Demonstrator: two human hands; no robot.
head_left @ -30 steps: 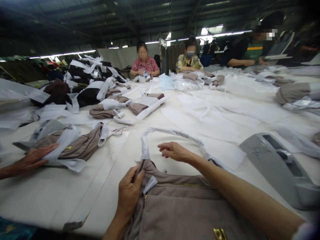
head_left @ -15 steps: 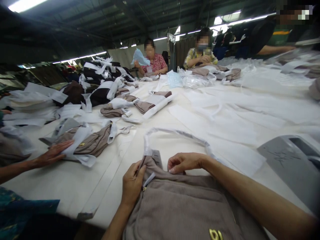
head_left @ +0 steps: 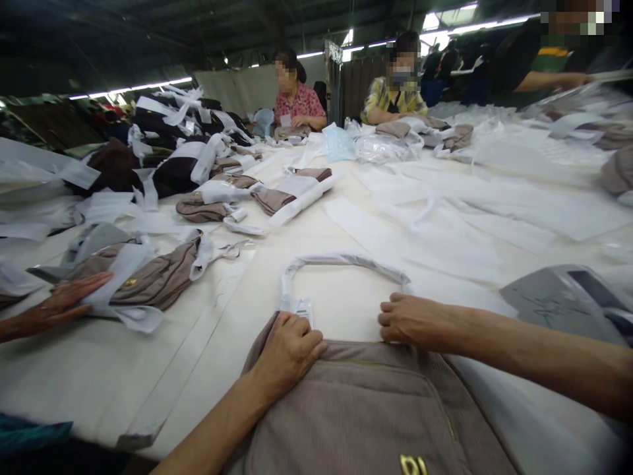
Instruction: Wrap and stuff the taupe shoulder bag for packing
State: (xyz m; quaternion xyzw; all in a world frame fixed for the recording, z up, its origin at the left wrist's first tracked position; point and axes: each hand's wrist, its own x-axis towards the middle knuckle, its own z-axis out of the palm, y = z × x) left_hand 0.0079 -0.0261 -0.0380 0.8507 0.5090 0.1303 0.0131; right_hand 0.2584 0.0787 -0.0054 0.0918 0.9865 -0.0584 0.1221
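Note:
A taupe ribbed handbag (head_left: 366, 409) with a gold clasp lies flat on the white table (head_left: 198, 356) just in front of me. Its handle (head_left: 341, 262) is wrapped in clear plastic and arches away from me. My left hand (head_left: 289, 349) rests curled on the bag's upper left corner, fingers folded over the top edge below the handle's left end. My right hand (head_left: 410, 320) lies with fingers curled at the bag's top edge, beside the handle's right end.
A grey tape dispenser (head_left: 564, 300) stands at the right. Another person's hand (head_left: 59, 303) presses a wrapped taupe bag (head_left: 148, 280) at the left. More wrapped bags (head_left: 257, 198) and white paper sheets (head_left: 445, 218) cover the table. Two people sit at the far end.
My left hand let go of the bag's corner strap and now lies folded on the top edge. My right hand slid right along the top edge to the handle's other end.

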